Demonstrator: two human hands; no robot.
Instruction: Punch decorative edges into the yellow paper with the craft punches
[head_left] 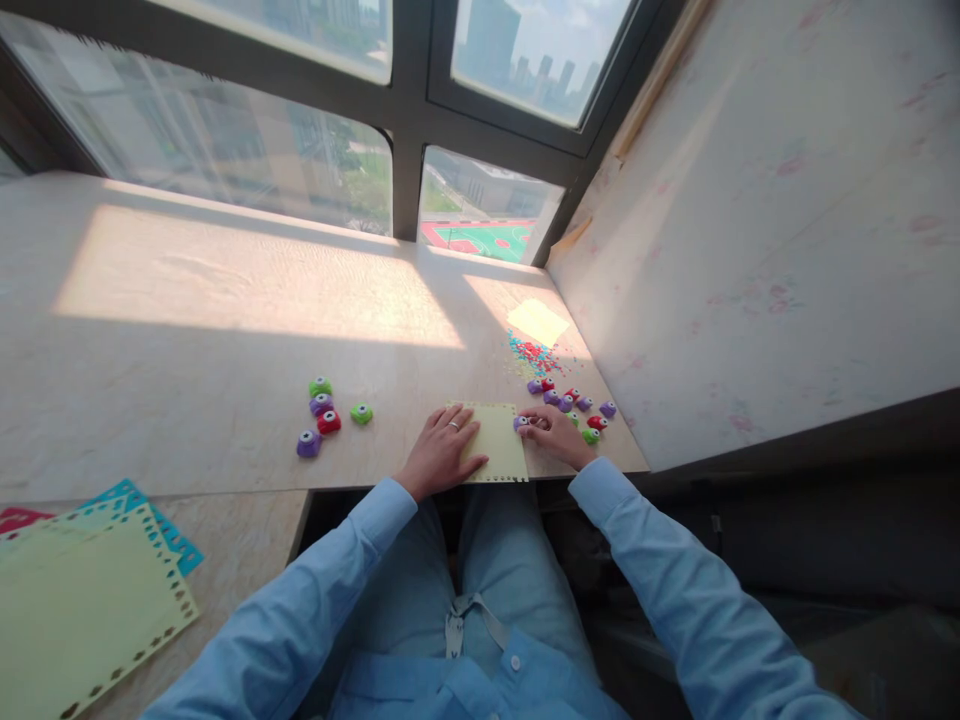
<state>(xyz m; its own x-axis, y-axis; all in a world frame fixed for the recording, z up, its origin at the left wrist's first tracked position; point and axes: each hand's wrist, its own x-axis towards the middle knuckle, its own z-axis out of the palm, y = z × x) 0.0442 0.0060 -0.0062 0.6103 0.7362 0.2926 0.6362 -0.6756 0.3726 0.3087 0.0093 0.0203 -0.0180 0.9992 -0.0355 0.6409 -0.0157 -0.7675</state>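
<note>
A pale yellow sheet of paper (499, 445) lies near the counter's front edge, with small punched holes along its borders. My left hand (444, 448) lies flat on the sheet's left part, fingers stretched out, a ring on one of them. At the right edge of the paper, my right hand (556, 436) is closed around a small purple craft punch (520, 424). The punch sits against that edge; whether paper is inside its slot cannot be made out. Just beyond my right hand stands a group of purple, red and green craft punches (568, 400).
More punches (322, 404) stand to the left. A pile of red, blue and yellow paper bits (534, 354) lies behind the right group, by a yellow paper piece (538, 322). Punched sheets (90, 600) rest at lower left. A wall (787, 250) bounds the right side.
</note>
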